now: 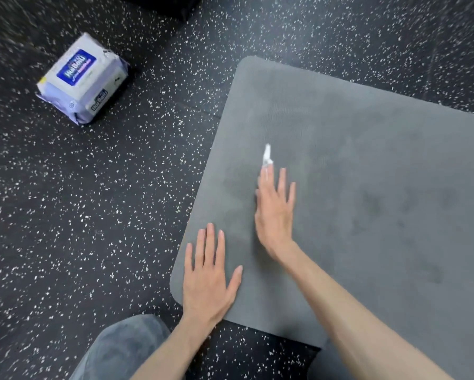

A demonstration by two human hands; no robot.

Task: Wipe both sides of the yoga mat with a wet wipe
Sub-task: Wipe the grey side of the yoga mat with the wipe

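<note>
A grey yoga mat (367,171) lies flat on the floor, its near left corner by my knee. My left hand (210,272) rests flat on that corner, fingers straight and spread. My right hand (275,212) lies on the mat further in, fingers straight, pressing a white wet wipe (266,154) against the surface. Only a small crumpled end of the wipe shows past my fingertips; the remainder is hidden under the hand. Darker damp patches mark the mat around and to the right of this hand.
A pack of wet wipes (84,78), white and lilac with a blue label, sits on the black speckled rubber floor (93,201) to the upper left. My knee in grey trousers (123,349) is at the bottom edge. A dark object (164,6) lies at the top.
</note>
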